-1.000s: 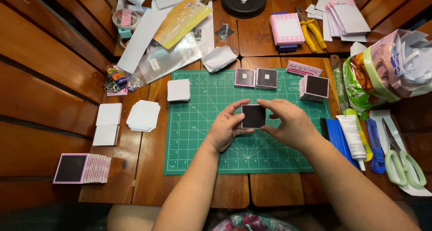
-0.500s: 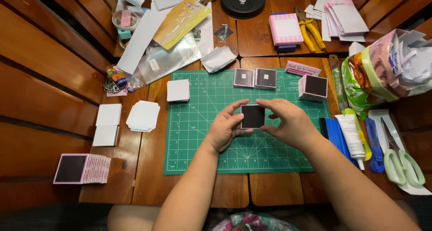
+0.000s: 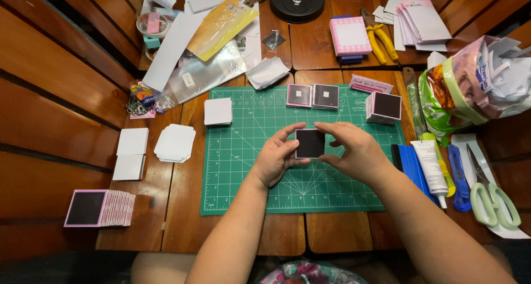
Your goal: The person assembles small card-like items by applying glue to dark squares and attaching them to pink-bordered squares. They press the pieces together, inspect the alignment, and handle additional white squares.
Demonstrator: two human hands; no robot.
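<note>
We look down from above at a wooden table (image 3: pixel 66 96) with a green cutting mat (image 3: pixel 249 190) at its centre. Both hands meet over the middle of the mat. The left hand (image 3: pixel 274 159) and the right hand (image 3: pixel 357 151) pinch a small black square card (image 3: pixel 310 143) between them, fingertips gripping its left and right edges, thumbs below, so the card sits flat and facing up just above the mat.

At the top of the mat we see two pink-edged black square cards (image 3: pixel 313 96) side by side, and to their right a stack of the same cards (image 3: pixel 384 107). A small stack of white squares (image 3: pixel 218 111) rests on the mat's upper left corner. Left of the mat lie more white paper squares (image 3: pixel 175 143), and near the table's lower left edge a fanned row of pink-edged cards (image 3: pixel 99 207).

Right of the mat we find a white glue tube (image 3: pixel 430 165), a blue utility knife (image 3: pixel 457 176) and green-handled scissors (image 3: pixel 489 192). Further up are yellow pliers (image 3: pixel 381 40) and a pink notepad (image 3: pixel 349 35).
</note>
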